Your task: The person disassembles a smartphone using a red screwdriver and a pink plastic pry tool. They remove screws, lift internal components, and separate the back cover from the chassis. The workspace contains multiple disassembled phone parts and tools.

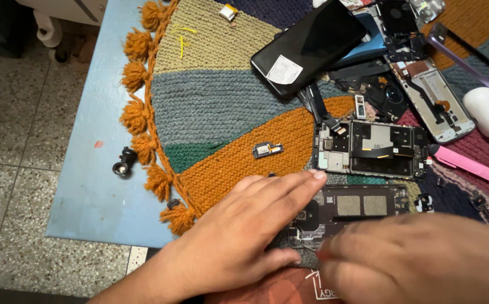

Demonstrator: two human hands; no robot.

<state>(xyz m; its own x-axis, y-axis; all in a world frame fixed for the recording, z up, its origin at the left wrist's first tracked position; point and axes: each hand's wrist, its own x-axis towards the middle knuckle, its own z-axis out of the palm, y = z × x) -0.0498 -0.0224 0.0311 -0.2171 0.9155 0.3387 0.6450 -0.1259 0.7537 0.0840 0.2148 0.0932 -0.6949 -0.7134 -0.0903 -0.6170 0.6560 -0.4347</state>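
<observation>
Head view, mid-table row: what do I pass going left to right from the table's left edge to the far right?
Small black cylindrical part → orange tassel fringe → small loose module → opened phone frame → pink tool.

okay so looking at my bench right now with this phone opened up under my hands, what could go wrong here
The small black part sits at the mat's tasselled edge and a black cylindrical piece lies on the bare blue table; a nudge could send either to the floor. Your left hand rests over the open phone frame, so pressure might bend something. The loose module could snag in the knit.
</observation>
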